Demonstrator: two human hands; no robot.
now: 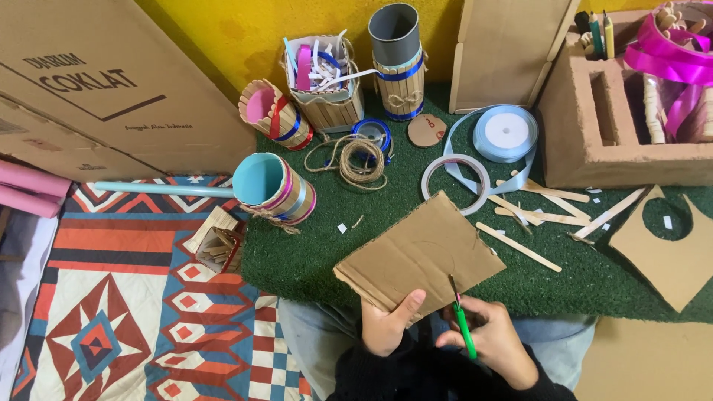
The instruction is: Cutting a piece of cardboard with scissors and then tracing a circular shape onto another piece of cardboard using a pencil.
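My left hand (pixel 388 324) grips the near edge of a flat brown cardboard sheet (pixel 420 252), thumb on top, holding it over the green mat (pixel 319 256). My right hand (pixel 494 338) holds green-handled scissors (pixel 462 321). Their blades meet the cardboard's near edge just right of my left thumb. Both hands hover above my lap at the bottom centre.
On the mat lie stick-covered cylinder holders (pixel 276 186), a twine coil (pixel 362 160), a light blue ribbon spool (pixel 506 132), a tape ring (pixel 456 183), loose wooden sticks (pixel 535 215) and a cardboard offcut (pixel 668 249). A cardboard organiser (pixel 594 141) stands right, a big box (pixel 96 82) left, a patterned rug (pixel 134 297) below.
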